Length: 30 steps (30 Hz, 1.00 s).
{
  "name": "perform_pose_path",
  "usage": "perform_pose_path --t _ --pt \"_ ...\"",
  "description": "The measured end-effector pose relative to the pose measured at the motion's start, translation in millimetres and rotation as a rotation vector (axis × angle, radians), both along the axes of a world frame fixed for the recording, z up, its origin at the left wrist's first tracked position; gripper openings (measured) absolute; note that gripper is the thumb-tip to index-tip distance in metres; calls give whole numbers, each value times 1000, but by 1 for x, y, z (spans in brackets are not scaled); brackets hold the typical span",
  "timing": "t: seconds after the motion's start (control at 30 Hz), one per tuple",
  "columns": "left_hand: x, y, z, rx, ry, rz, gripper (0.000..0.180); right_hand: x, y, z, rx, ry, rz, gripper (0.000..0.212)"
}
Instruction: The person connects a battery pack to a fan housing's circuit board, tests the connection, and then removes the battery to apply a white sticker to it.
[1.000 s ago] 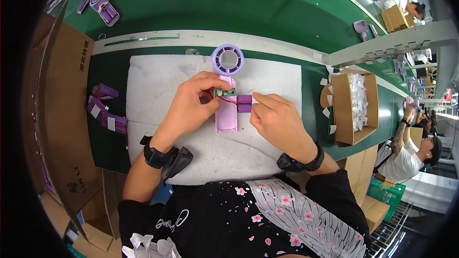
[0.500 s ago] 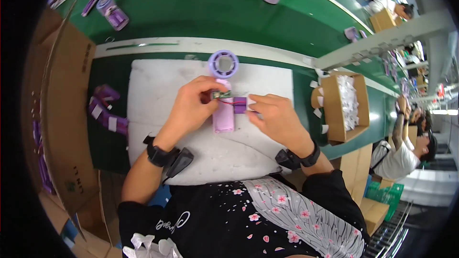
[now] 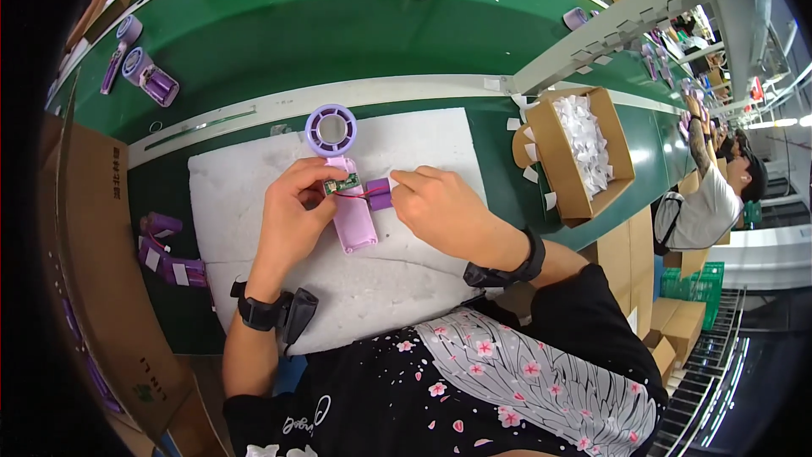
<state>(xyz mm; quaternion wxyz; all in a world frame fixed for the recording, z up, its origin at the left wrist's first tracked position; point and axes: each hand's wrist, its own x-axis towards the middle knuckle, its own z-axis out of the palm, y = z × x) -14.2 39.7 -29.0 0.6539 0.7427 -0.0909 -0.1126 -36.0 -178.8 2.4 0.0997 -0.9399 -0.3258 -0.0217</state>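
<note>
A pink-purple handheld device lies on the white foam pad (image 3: 406,264), its round ringed head (image 3: 331,130) at the far end and its open handle shell (image 3: 355,230) toward me. My left hand (image 3: 296,211) pinches a small green circuit board (image 3: 344,185) over the upper part of the handle. Thin red wires run from the board to a purple battery cell (image 3: 380,195) just right of the handle. With its fingers closed, my right hand (image 3: 444,213) grips the white-covered end of that cell. Some of the cell is hidden behind the fingers.
Several purple battery packs (image 3: 172,263) lie left of the pad beside a large cardboard box (image 3: 101,262). A cardboard box (image 3: 602,152) of white slips stands at the right. More devices (image 3: 159,87) rest on the green belt (image 3: 338,25). A metal post (image 3: 617,30) rises at the right.
The whole view has shifted and turned, so the pad and device appear farther left and tilted. Both hands keep their holds on the board and battery cell.
</note>
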Motion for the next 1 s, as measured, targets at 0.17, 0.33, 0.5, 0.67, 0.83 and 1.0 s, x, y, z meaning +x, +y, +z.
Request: perform_pose_path --t 0.17,0.33,0.5,0.67,0.83,1.0 --pt "-3 1 2 4 8 23 33 1 6 5 -85 2 -60 8" --pt "-1 0 4 23 17 -6 33 16 -13 8 122 99 -23 9" --pt "-2 4 8 62 62 -27 31 53 -63 19 364 189 -318 16" --pt "-1 -2 14 41 107 -35 31 38 -53 19 432 -38 -455 34" --pt "-2 -8 13 65 10 12 32 23 -17 3 380 218 29 41" --pt "-3 -9 15 126 -109 66 32 18 -21 19 590 833 -112 33"
